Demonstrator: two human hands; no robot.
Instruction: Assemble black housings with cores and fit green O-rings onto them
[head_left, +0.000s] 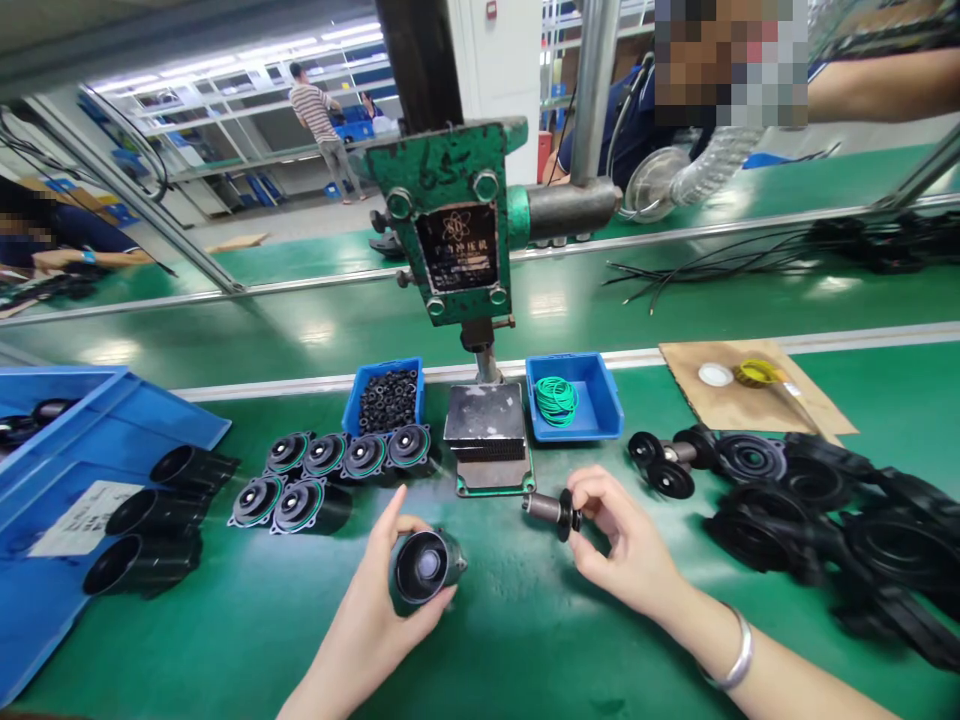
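Note:
My left hand is wrapped round a black cylindrical housing, its open mouth tilted up toward me. In my right hand, thumb and fingers pinch the black flanged end of a small part with a grey metal shaft. That shaft points left, toward the housing, and the two pieces are apart. Just beyond them stands the base of a green hand press. Similar flanged shaft parts lie to the right of my right hand. Left of the press sit several black housings with green rings.
A blue bin of small black rings and a blue bin of green rings flank the press. Three black cylinders lie by a large blue crate. Black moulded parts and cardboard occupy the right. A co-worker's arm is opposite.

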